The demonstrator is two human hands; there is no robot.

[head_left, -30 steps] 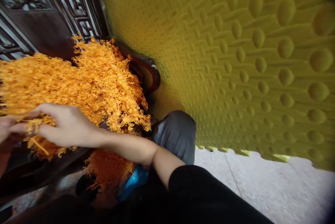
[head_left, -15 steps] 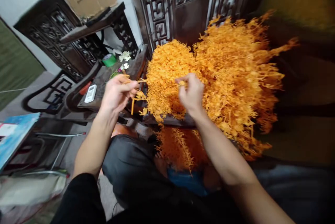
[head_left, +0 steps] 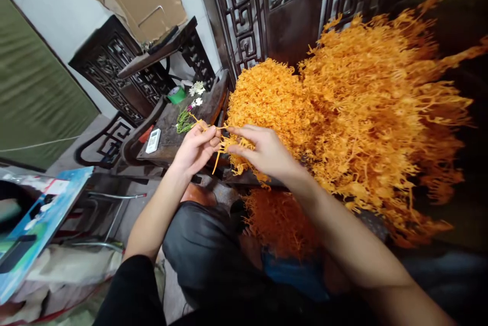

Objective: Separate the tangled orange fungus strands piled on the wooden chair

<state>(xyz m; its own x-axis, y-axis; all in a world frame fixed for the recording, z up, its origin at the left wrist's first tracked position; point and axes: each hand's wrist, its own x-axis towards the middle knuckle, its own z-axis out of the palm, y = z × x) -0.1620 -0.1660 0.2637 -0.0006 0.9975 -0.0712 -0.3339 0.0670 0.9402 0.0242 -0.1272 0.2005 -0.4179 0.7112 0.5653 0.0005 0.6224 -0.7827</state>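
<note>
My left hand (head_left: 199, 147) pinches thin orange stems of a plastic sprig (head_left: 216, 162) between thumb and fingers; one loose end hangs below. Close beside it, my right hand (head_left: 263, 150) has its fingers and thumb around the sprig's branching part, index fingertip near the stem at my left fingers. Just behind both hands rises a dense heap of orange plastic foliage (head_left: 270, 97), joined on the right by a larger, looser pile of orange branches (head_left: 373, 107). My right hand covers part of the nearer heap.
On the dark wooden seat (head_left: 168, 135) lie a green tape roll (head_left: 176, 94), white flowers (head_left: 196, 89), green stems (head_left: 184, 121) and a white device (head_left: 153, 141). More orange foliage (head_left: 280, 224) sits below, by a blue object (head_left: 293, 272). A blue table (head_left: 57, 214) stands left.
My right hand has come left from in front of the heap to meet my left hand at the sprig. The view has shifted, so the scene sits further right.
</note>
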